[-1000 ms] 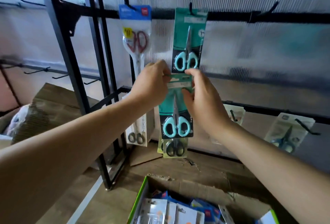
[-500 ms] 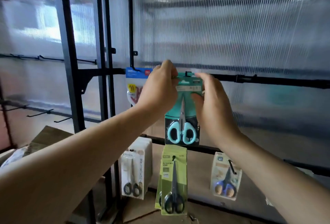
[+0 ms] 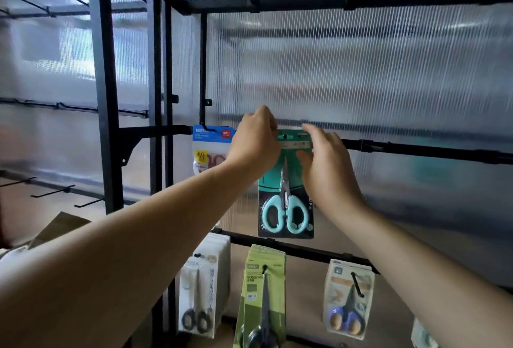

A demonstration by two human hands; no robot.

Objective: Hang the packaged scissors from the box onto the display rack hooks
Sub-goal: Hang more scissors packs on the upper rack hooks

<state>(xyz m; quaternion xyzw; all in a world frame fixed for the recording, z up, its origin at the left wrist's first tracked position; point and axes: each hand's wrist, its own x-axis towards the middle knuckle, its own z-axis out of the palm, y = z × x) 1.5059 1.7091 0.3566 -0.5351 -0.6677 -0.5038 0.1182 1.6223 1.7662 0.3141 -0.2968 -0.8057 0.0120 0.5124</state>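
Both hands, left hand point(image 3: 254, 143) and right hand point(image 3: 324, 161), pinch the teal scissors pack point(image 3: 286, 203) at the middle rail point(image 3: 416, 150), 12 o'clock of the green packs point(image 3: 265, 292); hang-hole could miss the hidden hook and drop.

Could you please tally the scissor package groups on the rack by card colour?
Teal, held by both hands: 1
Blue-topped: 1
White stack: 1
Green stack: 1
Beige: 1
Total: 5; a sixth at the bottom edge is unclear.

Both hands, left point(image 3: 254, 142) and right point(image 3: 324, 164), have raised the teal scissors package point(image 3: 286, 200) from the lower rail to the middle rail point(image 3: 416, 150), toward 12 o'clock.
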